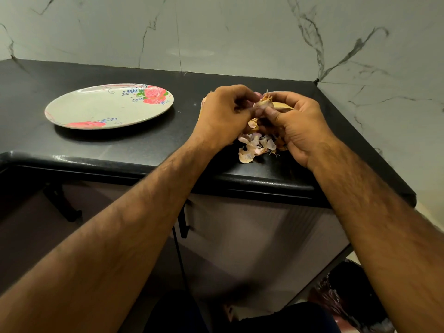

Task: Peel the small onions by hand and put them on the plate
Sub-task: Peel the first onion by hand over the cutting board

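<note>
Black counter [125,143]: carries every item; marble-patterned wall panels rise behind it and at its right.
Plate [108,106]: floral pattern, lying flat on the left part of the counter, well apart from both hands. No onion is visible on it.
Small onion [263,104]: held in the air above the right part of the counter, between the two hands. Pale flesh shows at its side; dry skin and a root tuft stand at its top.
Left hand [223,116]: fingers curled; the fingertips pinch the left side of the onion.
Right hand [295,126]: fingers curled; thumb and forefinger pinch the right side of the onion, at the loose skin.
Peel scraps [254,145]: a loose heap on the counter directly below the hands, near the front edge.
Unidentified items: one pinkish shape shows behind the left hand and one tan shape behind the right hand; both are too hidden to name.
Step in hand: judged as peeling, with the skin partly removed.
Next move: judged to call for stripping the remaining skin and root tuft, letting the waste drop onto the heap, then carrying the bare onion leftward across the counter to the plate.
</note>
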